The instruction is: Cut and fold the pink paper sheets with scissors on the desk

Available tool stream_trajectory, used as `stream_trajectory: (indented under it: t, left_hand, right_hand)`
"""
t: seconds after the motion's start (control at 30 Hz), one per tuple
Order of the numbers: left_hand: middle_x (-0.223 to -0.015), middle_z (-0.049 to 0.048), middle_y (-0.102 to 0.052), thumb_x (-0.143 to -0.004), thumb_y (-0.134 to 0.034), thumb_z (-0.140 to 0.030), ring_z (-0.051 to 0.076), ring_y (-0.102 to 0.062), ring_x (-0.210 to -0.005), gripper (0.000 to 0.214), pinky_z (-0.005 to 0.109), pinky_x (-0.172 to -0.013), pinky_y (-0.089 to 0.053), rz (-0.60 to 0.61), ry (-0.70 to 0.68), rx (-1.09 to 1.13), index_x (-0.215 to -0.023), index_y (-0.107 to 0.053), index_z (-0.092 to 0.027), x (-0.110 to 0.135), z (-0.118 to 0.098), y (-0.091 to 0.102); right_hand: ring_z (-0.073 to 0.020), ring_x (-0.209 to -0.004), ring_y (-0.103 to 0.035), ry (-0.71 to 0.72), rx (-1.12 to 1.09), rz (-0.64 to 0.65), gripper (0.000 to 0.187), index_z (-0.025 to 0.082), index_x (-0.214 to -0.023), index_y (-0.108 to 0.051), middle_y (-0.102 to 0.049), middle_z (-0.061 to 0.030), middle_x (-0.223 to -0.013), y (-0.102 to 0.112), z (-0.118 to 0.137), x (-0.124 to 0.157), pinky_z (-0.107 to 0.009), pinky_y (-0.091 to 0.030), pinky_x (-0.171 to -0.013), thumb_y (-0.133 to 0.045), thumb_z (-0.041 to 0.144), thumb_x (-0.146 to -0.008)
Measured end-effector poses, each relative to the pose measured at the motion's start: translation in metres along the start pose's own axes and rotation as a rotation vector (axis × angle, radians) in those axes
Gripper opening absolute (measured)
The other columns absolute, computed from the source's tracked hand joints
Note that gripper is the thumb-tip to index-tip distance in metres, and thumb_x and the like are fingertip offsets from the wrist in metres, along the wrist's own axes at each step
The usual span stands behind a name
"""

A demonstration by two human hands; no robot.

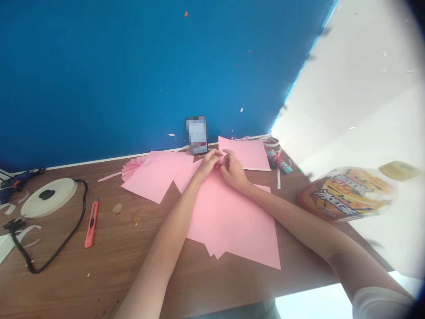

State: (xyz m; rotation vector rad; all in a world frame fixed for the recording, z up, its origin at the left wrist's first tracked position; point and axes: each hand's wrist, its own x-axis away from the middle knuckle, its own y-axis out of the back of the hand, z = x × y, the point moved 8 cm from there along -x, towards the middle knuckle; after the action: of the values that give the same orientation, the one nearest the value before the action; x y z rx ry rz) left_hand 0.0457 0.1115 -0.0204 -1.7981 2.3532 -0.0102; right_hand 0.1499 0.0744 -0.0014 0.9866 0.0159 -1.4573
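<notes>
Over the far part of the pink paper sheets [232, 221], my left hand [210, 162] and my right hand [233, 171] meet. Both have bent fingers closed on a small piece of pink paper [221, 161], mostly hidden by the fingers. Beneath my forearms the sheets overlap, with uneven corners at the near edge. Another pink sheet [247, 153] lies just beyond my right hand. Left of my left hand, a pink sheet [156, 175] partly covers a pleated pink paper fan [132, 167].
A phone [197, 133] leans on the blue wall. At left lie a red box cutter [91, 222], a round white lid [49, 198] and a black cable [66, 241]. A glue stick [279, 161] and paper strips are at right, near a large orange drink bottle [348, 193].
</notes>
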Motion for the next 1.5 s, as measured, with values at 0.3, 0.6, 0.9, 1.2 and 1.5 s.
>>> stream_trajectory:
  t: [0.3,0.6,0.9,1.2,1.5]
  left_hand:
    - [-0.068,-0.0024,-0.046,-0.069,-0.048,-0.016,0.007,-0.041,-0.056,0.021,0.019,-0.053,-0.034,-0.045,-0.002,0.047,-0.088,-0.058,-0.017,-0.002,0.003,0.006]
    - [-0.067,-0.0026,-0.043,-0.068,-0.049,-0.016,0.006,-0.042,-0.056,0.022,0.018,-0.053,-0.034,-0.035,-0.002,0.064,-0.088,-0.058,-0.016,-0.002,0.001,0.006]
    - [-0.071,-0.0015,-0.051,-0.070,-0.049,-0.018,0.008,-0.046,-0.060,0.022,0.019,-0.055,-0.035,-0.006,-0.012,0.023,-0.091,-0.056,-0.017,0.001,-0.001,0.001]
    - [-0.068,-0.0029,-0.047,-0.071,-0.051,-0.017,0.008,-0.044,-0.059,0.021,0.020,-0.055,-0.034,0.030,-0.008,0.008,-0.091,-0.056,-0.018,0.000,0.000,-0.002]
    - [-0.067,-0.0027,-0.050,-0.070,-0.052,-0.016,0.009,-0.047,-0.060,0.022,0.021,-0.058,-0.037,0.033,-0.011,-0.043,-0.092,-0.056,-0.018,-0.001,0.002,-0.004]
  right_hand:
    - [-0.0150,-0.066,-0.051,-0.096,-0.094,-0.069,0.052,0.019,-0.124,-0.039,-0.050,0.0006,-0.079,0.010,-0.002,-0.002,-0.029,-0.041,-0.062,-0.045,0.013,-0.074]
    - [-0.0161,-0.065,-0.050,-0.377,-0.211,-0.323,0.034,0.020,-0.106,-0.046,-0.049,0.0017,-0.072,0.031,-0.037,0.002,-0.031,-0.044,-0.062,-0.047,0.017,-0.073]
    - [-0.0192,-0.084,-0.055,-0.004,-0.113,-0.068,0.040,0.021,-0.117,-0.047,-0.060,-0.0062,-0.097,0.013,0.014,-0.001,-0.034,-0.046,-0.072,-0.049,0.017,-0.077]
    - [-0.0170,-0.077,-0.056,-0.025,-0.119,-0.040,0.038,0.020,-0.119,-0.045,-0.060,-0.0064,-0.098,0.008,0.007,-0.002,-0.031,-0.045,-0.068,-0.047,0.019,-0.082]
    - [-0.0155,-0.068,-0.056,-0.084,-0.140,-0.034,0.044,0.020,-0.123,-0.039,-0.061,-0.0040,-0.092,0.007,0.001,-0.002,-0.030,-0.044,-0.062,-0.047,0.018,-0.080]
